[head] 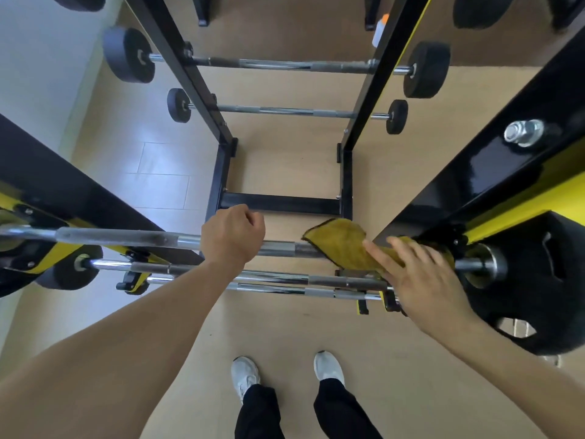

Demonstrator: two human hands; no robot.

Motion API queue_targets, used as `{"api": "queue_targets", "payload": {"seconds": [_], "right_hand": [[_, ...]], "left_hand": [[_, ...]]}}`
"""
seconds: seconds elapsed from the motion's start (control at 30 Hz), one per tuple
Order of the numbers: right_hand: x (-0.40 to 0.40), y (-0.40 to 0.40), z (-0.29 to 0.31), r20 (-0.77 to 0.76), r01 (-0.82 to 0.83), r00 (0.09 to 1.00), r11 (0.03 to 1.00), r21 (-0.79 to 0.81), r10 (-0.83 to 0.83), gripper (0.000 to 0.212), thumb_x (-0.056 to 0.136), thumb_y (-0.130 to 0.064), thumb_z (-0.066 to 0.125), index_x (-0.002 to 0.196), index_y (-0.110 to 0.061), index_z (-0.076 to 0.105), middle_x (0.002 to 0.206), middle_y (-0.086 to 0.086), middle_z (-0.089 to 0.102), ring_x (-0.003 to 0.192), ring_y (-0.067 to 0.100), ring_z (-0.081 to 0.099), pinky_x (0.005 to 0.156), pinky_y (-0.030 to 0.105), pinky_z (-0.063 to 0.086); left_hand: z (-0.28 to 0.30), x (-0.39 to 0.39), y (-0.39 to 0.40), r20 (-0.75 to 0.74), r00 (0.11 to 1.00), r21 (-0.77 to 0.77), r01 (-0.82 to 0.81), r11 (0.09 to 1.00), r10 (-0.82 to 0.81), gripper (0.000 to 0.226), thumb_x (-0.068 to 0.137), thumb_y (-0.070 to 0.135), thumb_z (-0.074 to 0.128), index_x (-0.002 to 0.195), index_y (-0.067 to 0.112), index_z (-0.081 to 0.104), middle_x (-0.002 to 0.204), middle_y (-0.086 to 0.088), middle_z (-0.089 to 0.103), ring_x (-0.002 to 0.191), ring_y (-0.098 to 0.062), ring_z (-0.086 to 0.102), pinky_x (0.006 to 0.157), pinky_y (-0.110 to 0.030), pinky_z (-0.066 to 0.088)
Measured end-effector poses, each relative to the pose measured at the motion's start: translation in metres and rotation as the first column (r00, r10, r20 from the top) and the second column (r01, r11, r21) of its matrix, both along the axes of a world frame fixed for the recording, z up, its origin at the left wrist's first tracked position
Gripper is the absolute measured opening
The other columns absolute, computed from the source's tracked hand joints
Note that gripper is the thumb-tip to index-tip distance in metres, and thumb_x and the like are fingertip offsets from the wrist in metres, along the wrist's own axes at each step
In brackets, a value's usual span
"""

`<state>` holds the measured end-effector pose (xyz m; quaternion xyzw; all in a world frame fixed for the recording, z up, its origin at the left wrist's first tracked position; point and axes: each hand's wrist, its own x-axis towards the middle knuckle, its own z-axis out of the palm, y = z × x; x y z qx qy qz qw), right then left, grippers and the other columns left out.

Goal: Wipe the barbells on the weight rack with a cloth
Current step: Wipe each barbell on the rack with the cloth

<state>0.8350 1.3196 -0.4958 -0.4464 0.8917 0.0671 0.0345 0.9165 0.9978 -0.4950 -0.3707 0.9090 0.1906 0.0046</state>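
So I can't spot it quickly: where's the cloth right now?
The yellow cloth is draped over the top barbell near its right end, under the right hand, beside the black weight plate.

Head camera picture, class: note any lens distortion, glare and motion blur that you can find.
Head view: wide-angle bending splays the rack uprights outward; window-like glare whitens the floor at left; bright highlights streak the top barbell; the right hand on the yellow cloth is smeared, the left hand sharp.

Mustard-yellow cloth (343, 245), silver barbell (126, 237), black-and-yellow rack (493, 185), white shoes (245, 373), black plates (525, 280).
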Motion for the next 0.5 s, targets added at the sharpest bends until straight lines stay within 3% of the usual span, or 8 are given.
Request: {"api": "queue_targets", "payload": {"seconds": [0.07, 0.2, 0.3, 0.37, 0.43, 0.5], "right_hand": [[-0.007, 0.005, 0.002, 0.035, 0.037, 0.999, 0.999, 0.001, -0.037, 0.066, 0.098, -0.037, 0.039, 0.158, -0.035, 0.013, 0.126, 0.009, 0.054, 0.109, 0.029, 0.054, 0.095, 0.046, 0.043], [0.001, -0.062, 0.002, 0.137, -0.052, 0.989, 0.998, 0.039, 0.047, 0.062, 0.099, -0.043, 0.048, 0.154, -0.028, 0.025, 0.111, 0.004, 0.062, 0.090, 0.021, 0.059, 0.078, 0.036, 0.047], [0.005, -0.126, 0.002, 0.221, -0.151, 0.965, 0.988, 0.032, 0.141, 0.046, 0.102, -0.047, 0.043, 0.134, -0.015, 0.038, 0.107, 0.004, 0.059, 0.075, 0.018, 0.050, 0.065, 0.032, 0.044], [0.004, -0.148, 0.003, 0.291, -0.194, 0.939, 0.981, 0.001, 0.186, 0.037, 0.103, -0.044, 0.041, 0.123, -0.013, 0.041, 0.107, 0.003, 0.057, 0.074, 0.017, 0.049, 0.063, 0.032, 0.043], [0.003, -0.140, 0.005, 0.326, -0.233, 0.916, 0.971, -0.044, 0.234, 0.038, 0.101, -0.040, 0.049, 0.127, -0.015, 0.038, 0.110, 0.003, 0.057, 0.081, 0.018, 0.057, 0.069, 0.034, 0.052], [-0.006, -0.111, 0.007, 0.271, -0.240, 0.935, 0.971, 0.013, 0.227, 0.042, 0.098, -0.028, 0.057, 0.131, -0.015, 0.034, 0.109, 0.004, 0.058, 0.083, 0.021, 0.062, 0.069, 0.035, 0.055]], "left_hand": [[0.000, 0.000, 0.001, 0.000, 1.000, -0.006, -0.009, 1.000, 0.009, 0.035, 0.093, 0.028, 0.044, 0.065, 0.015, 0.059, 0.056, 0.000, 0.055, 0.052, -0.016, 0.048, 0.053, -0.026, 0.041], [0.000, -0.001, 0.001, 0.004, 1.000, -0.004, -0.008, 1.000, 0.008, 0.034, 0.092, 0.027, 0.044, 0.063, 0.015, 0.058, 0.054, 0.000, 0.055, 0.052, -0.019, 0.052, 0.053, -0.028, 0.047], [-0.002, 0.000, 0.001, -0.002, 1.000, -0.003, 0.000, 1.000, 0.000, 0.034, 0.093, 0.028, 0.044, 0.065, 0.016, 0.058, 0.056, 0.000, 0.056, 0.052, -0.017, 0.051, 0.050, -0.024, 0.042], [-0.002, 0.000, 0.002, 0.006, 1.000, -0.008, 0.008, 1.000, -0.008, 0.034, 0.095, 0.031, 0.044, 0.068, 0.017, 0.060, 0.058, 0.001, 0.058, 0.054, -0.016, 0.053, 0.052, -0.026, 0.046], [-0.003, 0.000, 0.000, 0.003, 1.000, -0.006, 0.002, 1.000, -0.002, 0.034, 0.095, 0.031, 0.045, 0.067, 0.017, 0.060, 0.058, 0.001, 0.057, 0.055, -0.016, 0.052, 0.052, -0.027, 0.045], [-0.002, 0.001, 0.001, -0.003, 1.000, -0.019, -0.008, 1.000, 0.008, 0.035, 0.094, 0.028, 0.045, 0.065, 0.015, 0.058, 0.056, 0.000, 0.055, 0.053, -0.016, 0.049, 0.051, -0.025, 0.037]]}}
